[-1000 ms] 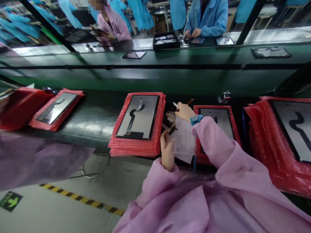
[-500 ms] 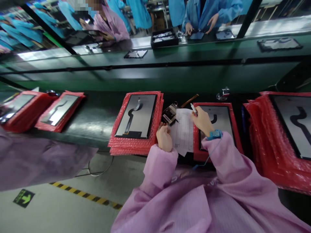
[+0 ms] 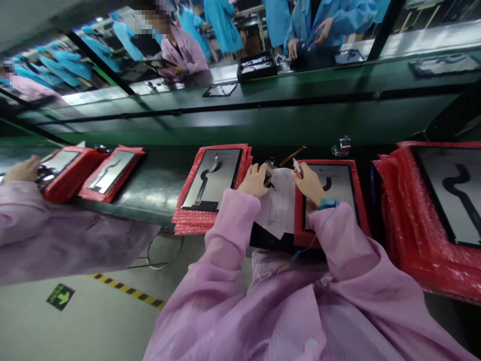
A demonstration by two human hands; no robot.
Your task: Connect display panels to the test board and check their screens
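In my right hand (image 3: 310,181) is a white pen (image 3: 297,166), gripped between closed fingers above the right edge of a printed sheet (image 3: 278,200) with a table of lines. My left hand (image 3: 254,181) rests at the sheet's upper left, fingers apart, over a small dark labelled item (image 3: 269,173) that it mostly covers. Whether it grips that item is hard to see. Left of it lies a stack of red bubble-wrap sleeves with a display panel (image 3: 225,175) on top, its black flex cable showing. Under my right wrist is another panel (image 3: 343,185) on red wrap.
A tall pile of red sleeves (image 3: 402,215) with a panel stands at right. Two more red stacks (image 3: 112,173) lie at left, near a co-worker's hand (image 3: 24,170). A metal object (image 3: 341,146) and a thin brown strip (image 3: 293,156) lie behind the sheet. Co-workers sit across the line.
My left hand has moved up from the sheet's lower left onto the dark labelled item. My right hand keeps the pen at nearly the same place. A co-worker's hand has come into view at left.
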